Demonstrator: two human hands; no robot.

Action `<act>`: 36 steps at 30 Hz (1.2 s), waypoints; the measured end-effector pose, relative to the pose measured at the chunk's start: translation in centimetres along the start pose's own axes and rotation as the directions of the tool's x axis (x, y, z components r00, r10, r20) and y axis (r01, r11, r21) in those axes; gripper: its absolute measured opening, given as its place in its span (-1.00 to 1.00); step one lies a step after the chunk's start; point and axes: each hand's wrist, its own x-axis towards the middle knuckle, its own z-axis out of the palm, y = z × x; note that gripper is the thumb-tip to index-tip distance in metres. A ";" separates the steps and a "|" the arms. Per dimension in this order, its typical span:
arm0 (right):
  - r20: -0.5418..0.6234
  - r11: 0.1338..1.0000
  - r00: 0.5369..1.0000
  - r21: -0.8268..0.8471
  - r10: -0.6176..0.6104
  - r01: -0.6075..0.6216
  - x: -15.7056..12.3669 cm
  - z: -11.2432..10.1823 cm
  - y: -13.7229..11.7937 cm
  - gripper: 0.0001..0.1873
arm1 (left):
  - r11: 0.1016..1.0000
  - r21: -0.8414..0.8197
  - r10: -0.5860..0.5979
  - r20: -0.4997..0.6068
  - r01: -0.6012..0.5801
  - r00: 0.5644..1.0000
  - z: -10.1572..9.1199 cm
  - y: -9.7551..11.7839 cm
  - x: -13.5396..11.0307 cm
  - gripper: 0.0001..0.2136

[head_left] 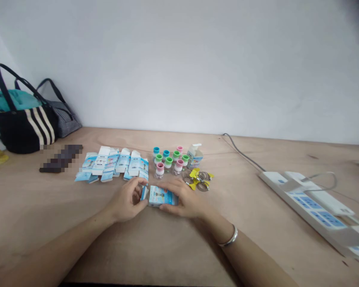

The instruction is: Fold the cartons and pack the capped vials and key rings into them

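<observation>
Forearms: the left one (80, 235) slants in from the lower left, the right one (248, 249) from the lower right; they converge towards the middle of the table (131, 255).
Bracelet (229, 236): silver-coloured, around the right wrist.
Left hand (128, 201): palm turned inward, fingers curled, thumb reaching along the near side; thumb and index finger stand apart at the box's left end, around its flap. Whether they pinch the flap, I cannot tell.
Right hand (182, 199): back of the hand up, clamped on the box from the right, fingers along its far edge, thumb along its near edge.
Blue-and-white box (161, 195): lying on the table between the hands, printed face up, left end open.
Ring clamps (202, 185): a small heap with yellow tabs, just beyond the right hand.
Flattened cartons (109, 163): an overlapping row, beyond the left hand and to its left.
Small containers (168, 162): a cluster with blue, green and pink tops, beyond the box.
Standing carton (195, 156): upright, top flap raised, just right of the containers.
Power strip (308, 207): well off to the right, its cable running towards the wall (197, 67).
Bags (26, 123): two, at the far left by the wall.
</observation>
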 end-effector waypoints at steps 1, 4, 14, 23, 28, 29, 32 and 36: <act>0.000 1.000 1.000 0.000 0.003 -0.003 0.0 0.0 0.0 -0.38 | 0.999 -0.049 -0.006 0.011 0.006 1.000 -0.1 0.1 0.0 -0.57; -0.002 1.000 1.000 -0.004 0.002 -0.002 -0.1 0.0 0.0 -0.40 | 0.990 -0.138 -0.005 0.061 0.014 0.998 -0.4 0.4 -0.1 -0.62; -0.030 0.999 0.999 0.025 -0.031 0.032 0.0 0.3 -0.6 -0.38 | 0.985 -0.162 0.081 0.101 -0.064 0.992 -0.2 1.0 -0.1 -0.56; -0.183 0.961 0.980 0.275 0.083 -0.030 -0.1 -0.6 -0.2 -0.15 | 0.997 -0.060 0.044 0.036 -0.042 0.998 -0.5 0.7 -0.1 -0.42; -0.163 0.795 0.945 0.591 0.285 -0.138 0.3 0.1 0.0 -0.19 | 0.970 -0.242 0.004 -0.060 -0.018 0.998 -0.3 0.3 0.1 -0.42; -0.129 0.752 0.948 0.644 0.290 -0.142 0.4 0.5 -0.2 -0.28 | 0.971 -0.240 0.005 -0.046 -0.015 0.999 -0.2 0.3 0.1 -0.43; -0.105 0.689 0.949 0.712 0.299 -0.138 0.7 1.0 -0.7 -0.43 | 0.983 -0.178 0.032 -0.023 -0.035 0.999 0.0 0.4 0.0 -0.46; -0.420 0.756 0.784 0.647 0.456 -0.093 0.7 -1.1 0.3 -0.42 | 0.988 0.095 0.132 -0.097 -0.123 0.986 -0.6 0.3 0.0 -0.55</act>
